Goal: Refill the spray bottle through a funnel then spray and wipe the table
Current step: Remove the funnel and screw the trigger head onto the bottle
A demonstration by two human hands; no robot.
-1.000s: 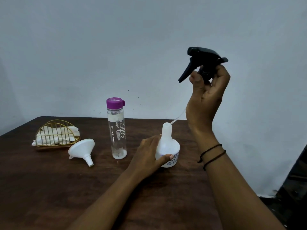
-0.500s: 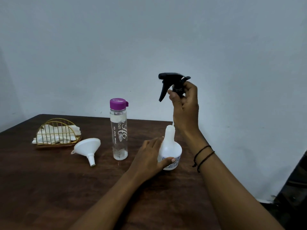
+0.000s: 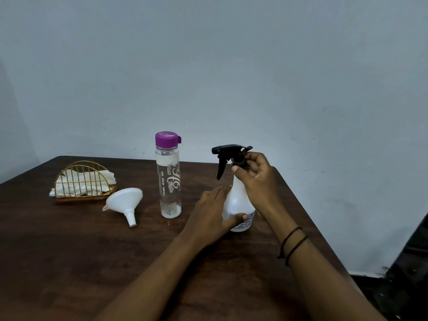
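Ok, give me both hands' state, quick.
Left hand: grips the white bottle low on its body.
Right hand: pinches the collar of the black sprayer at the bottle's neck.

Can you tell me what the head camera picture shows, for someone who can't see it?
A person's right hand holds the black spray head on a white spray bottle while the left hand steadies it. On the brown table are a purple-capped water bottle, white funnel and napkin holder.

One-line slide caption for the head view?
Right hand seats black trigger head on white spray bottle steadied by left hand.
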